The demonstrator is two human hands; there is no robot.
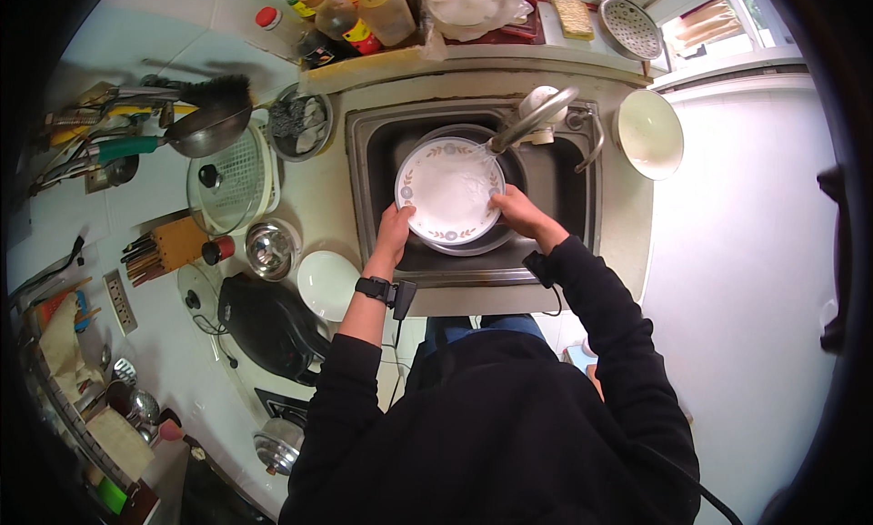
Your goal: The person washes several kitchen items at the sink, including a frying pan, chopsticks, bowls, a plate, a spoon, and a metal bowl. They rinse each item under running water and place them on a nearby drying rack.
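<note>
A large white ceramic bowl [648, 132] sits on the counter right of the steel sink [375, 161]. Left of the sink lie a small white plate [326, 284], a shiny steel bowl [271, 248], a glass pot lid with black knob [227, 181] and a wooden knife block [168, 248]. Sauce bottles [350, 20] line the ledge behind.

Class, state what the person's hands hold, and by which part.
Both the left hand and right hand hold the patterned white plate by opposite rims.
</note>
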